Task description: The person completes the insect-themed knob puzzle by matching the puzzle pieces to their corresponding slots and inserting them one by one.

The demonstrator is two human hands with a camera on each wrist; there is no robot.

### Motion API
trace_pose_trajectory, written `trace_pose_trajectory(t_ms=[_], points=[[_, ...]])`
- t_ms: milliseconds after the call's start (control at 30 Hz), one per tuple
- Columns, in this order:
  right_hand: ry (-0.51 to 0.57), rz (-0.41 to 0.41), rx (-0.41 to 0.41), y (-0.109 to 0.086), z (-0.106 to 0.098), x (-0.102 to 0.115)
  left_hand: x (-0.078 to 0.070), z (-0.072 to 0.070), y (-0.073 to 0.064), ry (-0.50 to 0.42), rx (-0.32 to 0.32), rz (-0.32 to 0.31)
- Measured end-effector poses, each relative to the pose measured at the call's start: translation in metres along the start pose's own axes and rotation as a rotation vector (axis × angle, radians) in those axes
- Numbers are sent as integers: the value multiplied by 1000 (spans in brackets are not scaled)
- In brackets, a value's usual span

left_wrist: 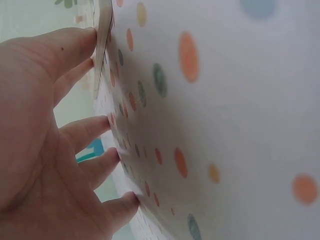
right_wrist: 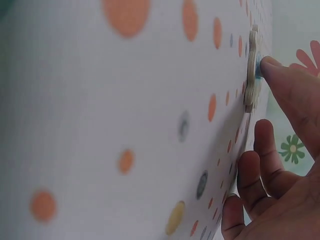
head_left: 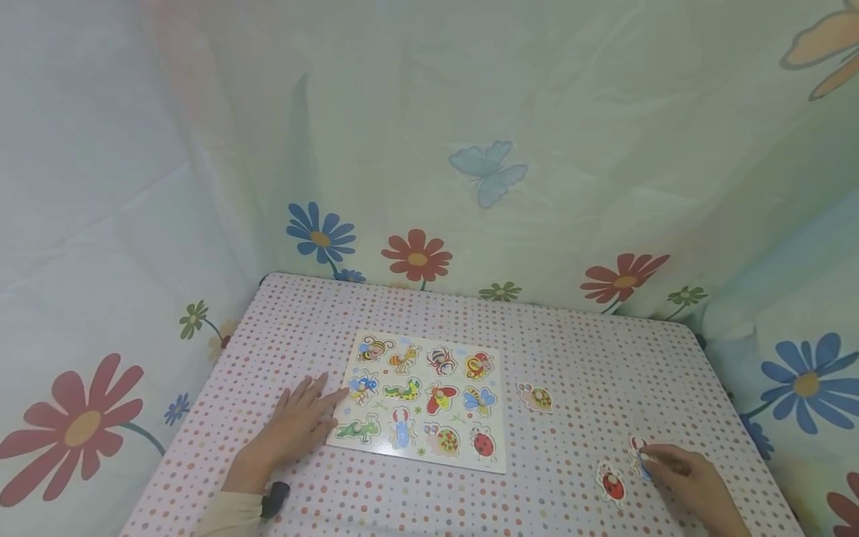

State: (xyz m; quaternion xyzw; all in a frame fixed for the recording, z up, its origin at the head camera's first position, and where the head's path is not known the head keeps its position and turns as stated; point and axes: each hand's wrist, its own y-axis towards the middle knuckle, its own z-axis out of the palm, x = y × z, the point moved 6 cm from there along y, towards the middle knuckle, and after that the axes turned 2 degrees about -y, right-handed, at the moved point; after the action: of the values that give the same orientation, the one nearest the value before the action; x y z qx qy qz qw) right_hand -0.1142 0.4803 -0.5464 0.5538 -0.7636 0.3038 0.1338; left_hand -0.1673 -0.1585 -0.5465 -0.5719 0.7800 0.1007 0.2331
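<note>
A wooden insect puzzle board (head_left: 429, 460) lies on the dotted tablecloth. My left hand (head_left: 293, 429) is spread beside its left edge; in the left wrist view the thumb (left_wrist: 75, 42) touches the board's edge and other fingertips rest on the cloth. At the right, my right hand (head_left: 691, 477) holds the blue-and-red stag beetle puzzle piece (head_left: 636, 446) by its blue knob (right_wrist: 258, 67). The piece lies low at the cloth, and the hand hides part of it. Just left of it is a red ladybug piece (head_left: 612, 486). A snail piece (head_left: 536, 397) lies beside the board.
The dotted tablecloth (head_left: 557, 335) covers the table to its edges. Several insect pieces with knobs sit in the board's upper rows. A fabric backdrop (head_left: 403, 112) printed with flowers and butterflies stands behind the table and along both sides.
</note>
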Motion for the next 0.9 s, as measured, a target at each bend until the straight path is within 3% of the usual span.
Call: trace_pose_trajectory(t_ms=[133,267,500,900], points=[[-59,-49,-31,2,1,8,0,0,0,2,-2,-3],[-119,-211,-105,-2,0,33,1,0,0,14,4,-13],[-68,-423,-178,-5,9,87,0,-1,0,6,-3,-12],[41,-592,-170,-6,55,172,0,0,2,4,-2,-14]])
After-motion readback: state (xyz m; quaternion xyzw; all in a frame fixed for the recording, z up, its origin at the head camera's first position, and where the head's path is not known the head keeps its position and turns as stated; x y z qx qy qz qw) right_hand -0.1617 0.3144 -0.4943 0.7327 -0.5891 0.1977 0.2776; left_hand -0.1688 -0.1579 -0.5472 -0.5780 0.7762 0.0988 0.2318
